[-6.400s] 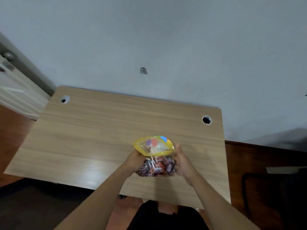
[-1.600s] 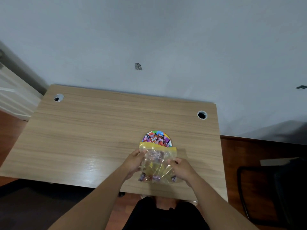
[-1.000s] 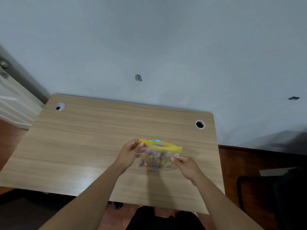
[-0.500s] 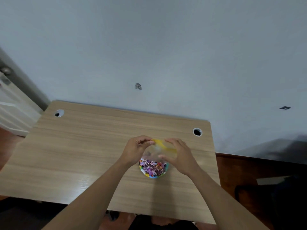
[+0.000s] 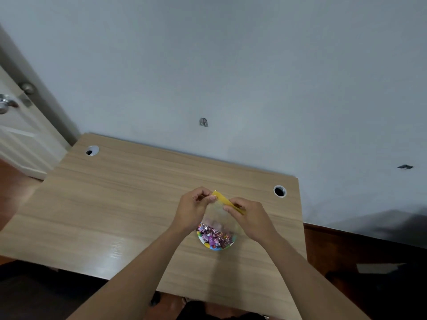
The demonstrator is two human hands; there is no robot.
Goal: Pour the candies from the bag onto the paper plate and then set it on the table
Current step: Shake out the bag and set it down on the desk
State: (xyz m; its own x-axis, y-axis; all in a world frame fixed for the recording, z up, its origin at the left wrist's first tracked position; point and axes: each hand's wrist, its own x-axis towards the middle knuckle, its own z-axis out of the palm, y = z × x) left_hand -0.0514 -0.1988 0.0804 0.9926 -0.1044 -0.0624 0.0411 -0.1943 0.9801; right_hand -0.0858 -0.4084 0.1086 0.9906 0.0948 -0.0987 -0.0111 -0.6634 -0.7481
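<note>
emptied bag [image 5: 221, 211] now held above candies [image 5: 216, 236]; both hands pinching

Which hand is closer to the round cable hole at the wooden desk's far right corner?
Right. The right hand pinches the clear yellow-topped bag on the side toward the hole; the left hand sits beyond the bag, farther away.

The table [image 5: 115, 204] lay bare and open to the left and far side of the paper plate [image 5: 216, 247] — only the two hands and the bag [image 5: 227, 203] pinched between them hung above the candies [image 5: 213, 235], blocking approach from above.
</note>
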